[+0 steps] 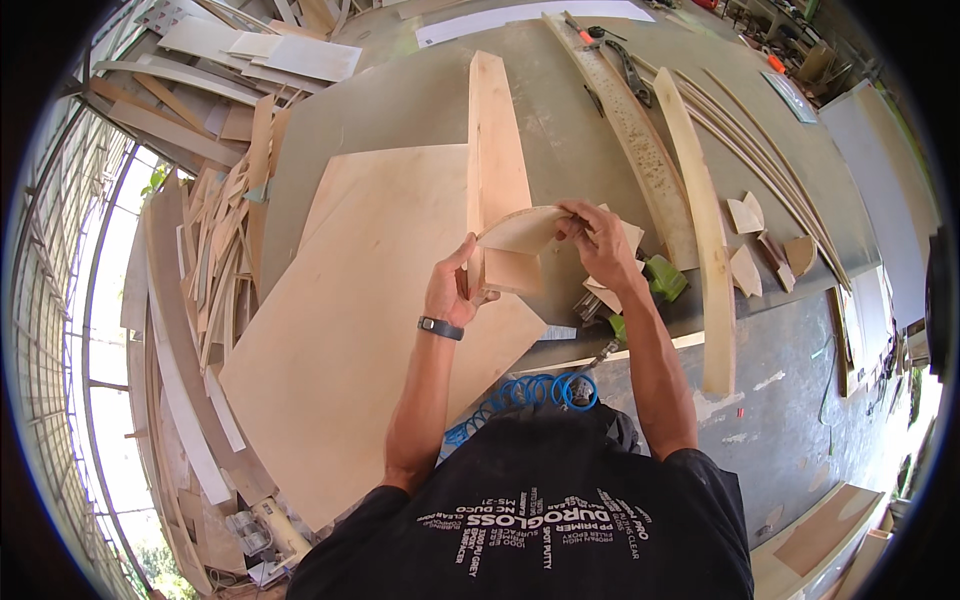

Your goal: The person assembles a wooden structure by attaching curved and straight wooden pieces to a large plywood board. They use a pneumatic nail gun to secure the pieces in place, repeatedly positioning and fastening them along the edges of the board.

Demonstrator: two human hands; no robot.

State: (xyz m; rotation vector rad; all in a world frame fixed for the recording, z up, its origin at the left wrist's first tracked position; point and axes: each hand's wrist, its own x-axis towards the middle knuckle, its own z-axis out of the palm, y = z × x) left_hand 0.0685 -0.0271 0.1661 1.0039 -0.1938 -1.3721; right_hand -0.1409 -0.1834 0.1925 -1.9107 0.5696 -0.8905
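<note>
My left hand (452,288) is closed around the near end of a long, narrow plywood assembly (500,140) that reaches away across the table. Its thumb meets the corner of a thin wooden piece with a rounded edge (522,232). My right hand (597,240) pinches the other end of that rounded piece, which is held tilted against the assembly's near end. Below the left hand lies a large plywood sheet (370,330). Just beyond my right wrist sits a green-bodied air tool (665,278), partly covered by the forearm and some small wood pieces.
A blue coiled hose (530,392) runs in front of my body. Long boards (700,230) and thin strips (765,150) lie on the right, near small rounded offcuts (745,270). Piled scrap wood (215,250) fills the left side. A plane-like black tool (630,75) rests on a far board.
</note>
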